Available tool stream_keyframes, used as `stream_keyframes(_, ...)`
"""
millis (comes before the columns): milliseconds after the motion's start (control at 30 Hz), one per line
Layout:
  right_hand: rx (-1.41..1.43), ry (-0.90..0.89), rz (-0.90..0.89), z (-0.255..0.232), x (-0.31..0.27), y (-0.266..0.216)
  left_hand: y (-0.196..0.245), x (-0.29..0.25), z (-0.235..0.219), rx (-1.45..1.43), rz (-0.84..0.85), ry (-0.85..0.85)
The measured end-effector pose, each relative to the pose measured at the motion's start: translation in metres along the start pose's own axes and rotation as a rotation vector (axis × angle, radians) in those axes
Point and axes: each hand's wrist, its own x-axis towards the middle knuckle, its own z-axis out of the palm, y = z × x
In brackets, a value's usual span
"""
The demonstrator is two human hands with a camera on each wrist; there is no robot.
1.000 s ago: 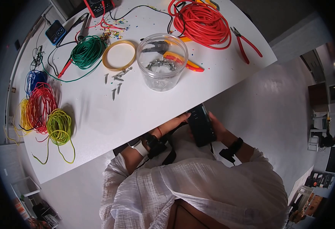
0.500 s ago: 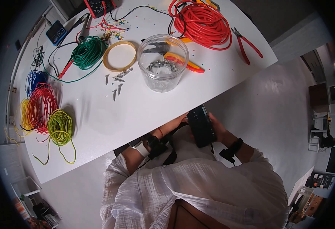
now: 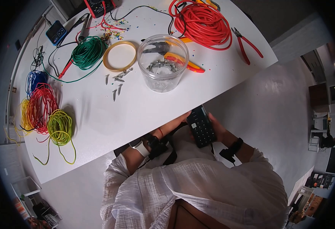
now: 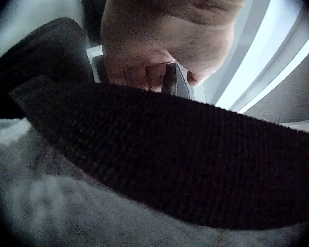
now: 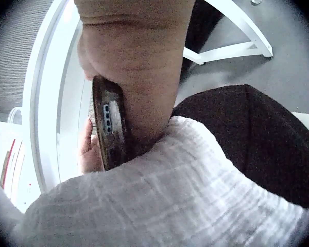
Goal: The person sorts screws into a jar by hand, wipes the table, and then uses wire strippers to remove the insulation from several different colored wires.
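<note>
A dark smartphone [image 3: 201, 128] is held in both hands just off the table's near edge, with a grid of light icons on its screen. My left hand [image 3: 179, 121] grips its left side near the upper end. In the left wrist view, that hand [image 4: 167, 41] has fingers and thumb on either side of the phone's edge [image 4: 182, 85]; a dark strap [image 4: 170, 149] covers much of this view. My right hand [image 3: 218, 129] holds the phone's other side. The right wrist view shows the phone's end [image 5: 110, 123] against the right palm [image 5: 139, 67].
On the white table [image 3: 98, 129] stands a clear tub [image 3: 161, 82] with screws, beside loose screws [image 3: 118, 87] and a tape ring [image 3: 105, 59]. Coils of red cable [image 3: 203, 24], green wire [image 3: 86, 52] and yellow-green wire [image 3: 59, 128] lie around. Red-handled cutters [image 3: 247, 47] are at right.
The phone's screen has gone from mostly dark to a grid of light icons. The left thumb has slid off the screen toward the phone's edge. Things on the table stay put.
</note>
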Motion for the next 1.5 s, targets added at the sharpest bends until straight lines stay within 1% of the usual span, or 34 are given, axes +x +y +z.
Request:
stream_keyframes(33, 0.008, -0.014, 0.002, -0.001, 0.0, 0.0, 0.002, -0.001, 0.003, 0.0, 0.0, 0.0)
stream_keyframes(100, 0.02, 0.014, -0.003, -0.001, -0.001, 0.001, 0.005, -0.005, 0.008, 0.074, 0.199, -0.172)
stream_keyframes(133, 0.033, 0.042, -0.009, -0.001, -0.001, 0.001, 0.008, -0.005, 0.008, 0.074, 0.198, -0.172)
stream_keyframes(200, 0.034, 0.048, -0.012, -0.002, -0.002, 0.001, 0.015, -0.005, 0.007, 0.407, 0.173, -0.173)
stream_keyframes(433, 0.037, 0.025, -0.027, -0.003, -0.002, 0.002, 0.021, -0.004, 0.01, 0.43, 0.172, -0.16)
stream_keyframes(500, 0.034, 0.024, -0.026, -0.004, -0.001, 0.002, 0.023, -0.006, 0.01, 0.501, 0.179, -0.148)
stream_keyframes(533, 0.031, 0.024, -0.024, -0.004, -0.001, 0.002, 0.017, -0.005, 0.009, 0.501, 0.179, -0.148)
stream_keyframes(600, 0.03, 0.022, -0.026, -0.001, -0.002, 0.001, -0.006, 0.002, 0.006, 0.245, 0.166, -0.121)
stream_keyframes(667, 0.028, 0.02, -0.027, 0.003, -0.002, 0.0, -0.019, 0.009, -0.001, 0.265, 0.142, -0.114)
stream_keyframes(733, 0.013, -0.019, -0.025, 0.005, -0.003, -0.001, -0.02, 0.009, -0.002, 0.284, 0.118, -0.106)
stream_keyframes(800, 0.001, 0.014, -0.015, 0.004, -0.002, -0.001, -0.017, 0.008, -0.001, 0.309, 0.128, -0.026)
stream_keyframes(833, -0.01, 0.048, -0.005, 0.004, -0.002, -0.001, -0.014, 0.007, -0.001, 0.309, 0.129, -0.027)
stream_keyframes(900, -0.039, 0.042, -0.008, 0.005, -0.002, -0.002, -0.007, 0.004, -0.001, 0.444, 0.198, 0.032)
stream_keyframes(933, -0.068, 0.037, -0.009, 0.006, -0.003, -0.002, -0.004, 0.003, -0.001, 0.444, 0.2, 0.031)
stream_keyframes(1000, -0.053, 0.024, -0.01, 0.004, -0.003, -0.001, -0.001, 0.001, 0.001, 0.336, 0.196, 0.088)
stream_keyframes(1200, -0.007, 0.021, -0.008, 0.005, -0.004, 0.0, -0.017, 0.008, -0.005, 0.38, 0.25, 0.162)
stream_keyframes(1233, 0.004, 0.018, -0.011, 0.004, -0.004, 0.001, -0.017, 0.008, -0.006, 0.379, 0.25, 0.162)
stream_keyframes(1300, 0.003, 0.008, -0.018, 0.002, -0.003, 0.001, -0.014, 0.006, -0.009, 0.411, 0.171, 0.117)
stream_keyframes(1333, 0.003, -0.002, -0.024, 0.001, -0.003, 0.001, -0.01, 0.006, -0.009, 0.41, 0.171, 0.117)
stream_keyframes(1400, 0.008, 0.001, -0.025, 0.0, -0.002, 0.001, -0.005, 0.004, -0.01, 0.484, 0.108, 0.138)
stream_keyframes(1433, 0.013, 0.004, -0.026, 0.0, -0.002, 0.002, -0.007, 0.004, -0.012, 0.483, 0.108, 0.138)
stream_keyframes(1500, 0.009, 0.011, -0.032, 0.001, -0.003, 0.002, -0.017, 0.005, -0.017, 0.561, 0.045, 0.145)
